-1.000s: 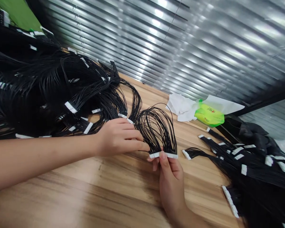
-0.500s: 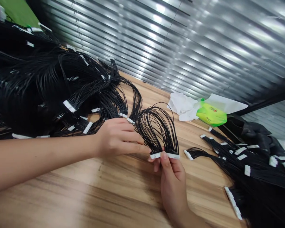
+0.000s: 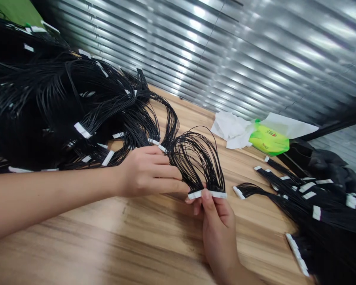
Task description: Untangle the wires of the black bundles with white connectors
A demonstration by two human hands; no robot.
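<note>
A wire harness (image 3: pixel 212 158) of many thin black wires bows upward in a loop from a long white connector (image 3: pixel 218 194). My right hand (image 3: pixel 218 221) pinches this connector near its middle, thumb on the near face and fingers behind. From the left, my left hand (image 3: pixel 151 174) reaches in with its fingers bent together over the harness wires. Its index fingertip touches the connector's left end, and its thumb is mostly hidden below. Just beyond my left knuckles lies another white connector (image 3: pixel 153 141) with black wires running back into a heap.
A large heap of black wire harnesses (image 3: pixel 56 95) fills the left of the wooden table (image 3: pixel 106 237). More harnesses (image 3: pixel 329 233) lie at the right. White paper (image 3: pixel 233 128) and a yellow-green packet (image 3: pixel 268 139) sit at the back, before a corrugated metal wall (image 3: pixel 178 47).
Both hands keep their hold on the harness, almost unmoved. The camera view has shifted slightly, so the heap sits a little further left and the right-hand bundles further right.
</note>
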